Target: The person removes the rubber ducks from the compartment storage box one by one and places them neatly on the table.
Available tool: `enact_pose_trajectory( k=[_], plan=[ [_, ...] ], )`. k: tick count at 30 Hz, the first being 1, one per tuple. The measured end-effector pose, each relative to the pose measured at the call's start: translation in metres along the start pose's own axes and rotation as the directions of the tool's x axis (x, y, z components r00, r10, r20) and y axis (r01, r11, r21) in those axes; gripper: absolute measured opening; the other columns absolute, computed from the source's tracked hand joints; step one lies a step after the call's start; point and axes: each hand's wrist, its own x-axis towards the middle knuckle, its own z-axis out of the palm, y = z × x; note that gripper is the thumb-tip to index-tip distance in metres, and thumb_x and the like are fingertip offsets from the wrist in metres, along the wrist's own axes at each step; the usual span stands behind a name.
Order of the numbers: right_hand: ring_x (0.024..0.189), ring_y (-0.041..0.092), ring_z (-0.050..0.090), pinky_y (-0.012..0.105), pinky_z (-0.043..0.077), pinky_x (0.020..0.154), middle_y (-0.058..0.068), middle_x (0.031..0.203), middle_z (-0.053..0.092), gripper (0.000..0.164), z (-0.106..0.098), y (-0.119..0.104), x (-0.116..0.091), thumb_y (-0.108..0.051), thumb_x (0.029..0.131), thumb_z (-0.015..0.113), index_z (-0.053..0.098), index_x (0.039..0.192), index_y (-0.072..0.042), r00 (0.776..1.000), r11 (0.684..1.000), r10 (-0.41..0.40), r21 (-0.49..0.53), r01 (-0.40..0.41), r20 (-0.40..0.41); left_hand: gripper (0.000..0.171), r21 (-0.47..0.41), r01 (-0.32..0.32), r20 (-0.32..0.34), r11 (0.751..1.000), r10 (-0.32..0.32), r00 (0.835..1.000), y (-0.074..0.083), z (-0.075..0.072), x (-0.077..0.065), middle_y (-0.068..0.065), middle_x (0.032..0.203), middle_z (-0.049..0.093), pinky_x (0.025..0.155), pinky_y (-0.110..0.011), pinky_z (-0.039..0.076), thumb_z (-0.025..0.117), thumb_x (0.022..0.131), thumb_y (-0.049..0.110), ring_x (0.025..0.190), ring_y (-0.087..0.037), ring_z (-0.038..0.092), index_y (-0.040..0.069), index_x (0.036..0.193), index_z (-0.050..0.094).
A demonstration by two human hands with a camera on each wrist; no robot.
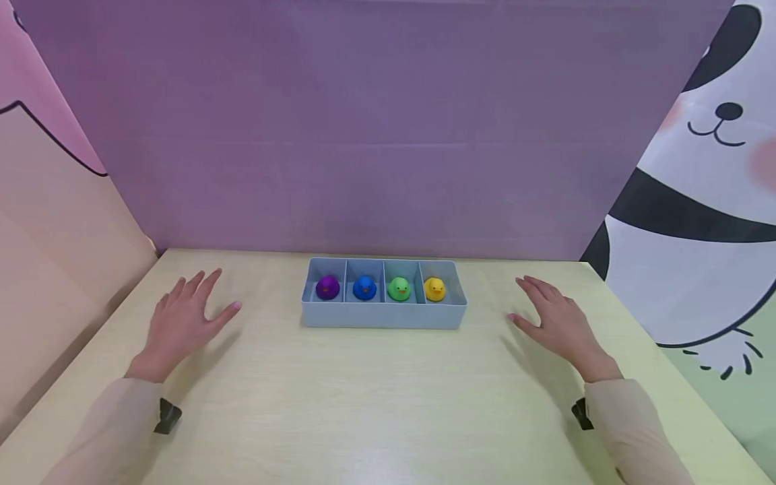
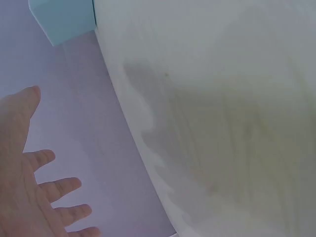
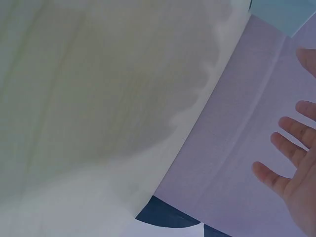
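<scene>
1. The tray [image 1: 382, 316], pale blue with four compartments, sits toward the far edge of the table [image 1: 376, 397], between a person's two hands. Its long axis runs left to right, its long front wall facing the near side.

2. Four ducks stand in it, one per compartment: from left to right, the purple duck [image 1: 327, 287], the blue duck [image 1: 365, 288], the green duck [image 1: 399, 289] and the yellow duck [image 1: 435, 289]. Their beaks face the near side.

3. The left hand [image 1: 184, 320] is raised over the left part of the table, fingers spread and thumb out toward the tray, holding nothing. From it, the tray lies to the right; the purple duck is the closest one.

4. The right hand [image 1: 560, 323] is raised over the right part, its fingers extended and slightly apart, thumb out, also holding nothing. From it, the tray lies to the left; the yellow duck is the closest one.

5. Both hands are clear of the tray, at opposite short ends. The right hand looks somewhat nearer, its thumb tip closer to the tray's right end than the left thumb is to the left end.

6. Beyond the far edge hangs a purple backdrop [image 1: 388, 128].
</scene>
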Motion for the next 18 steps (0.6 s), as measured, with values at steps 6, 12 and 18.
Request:
enact_pose_trajectory(
  k=[6,12,18],
  plan=[
    [0.116,0.040,0.045,0.058,0.041,0.083,0.020,0.131,0.047,0.060,0.004,-0.003,0.004,-0.030,0.082,0.064,0.043,0.132,-0.003,0.999,0.999,-0.031,0.011,0.031,-0.017,0.071,-0.005,-0.032,0.008,0.999,0.032,0.999,0.007,0.007,0.001,-0.026,0.135,0.042,0.087,-0.067,0.032,0.051,0.084,0.055,0.120,-0.050,0.036,0.012,0.138,0.037],
    [0.112,0.039,0.049,0.057,0.043,0.080,0.018,0.127,0.051,0.057,0.008,-0.007,0.008,-0.029,0.081,0.064,0.046,0.129,-0.004,0.999,0.998,-0.049,0.029,0.049,-0.008,0.067,-0.005,-0.077,-0.008,0.997,0.077,0.997,0.013,0.015,0.003,-0.022,0.128,0.050,0.081,-0.063,0.038,0.052,0.085,0.053,0.115,-0.043,0.046,0.012,0.136,0.040],
    [0.110,0.037,0.051,0.056,0.044,0.080,0.016,0.125,0.053,0.053,0.011,-0.014,0.013,-0.029,0.081,0.065,0.048,0.126,-0.005,0.999,0.997,-0.053,0.062,0.053,-0.001,0.062,-0.010,-0.130,-0.049,0.991,0.130,0.990,0.020,0.021,0.006,-0.019,0.123,0.056,0.075,-0.059,0.043,0.057,0.084,0.047,0.110,-0.039,0.053,0.010,0.133,0.046]
  ],
)
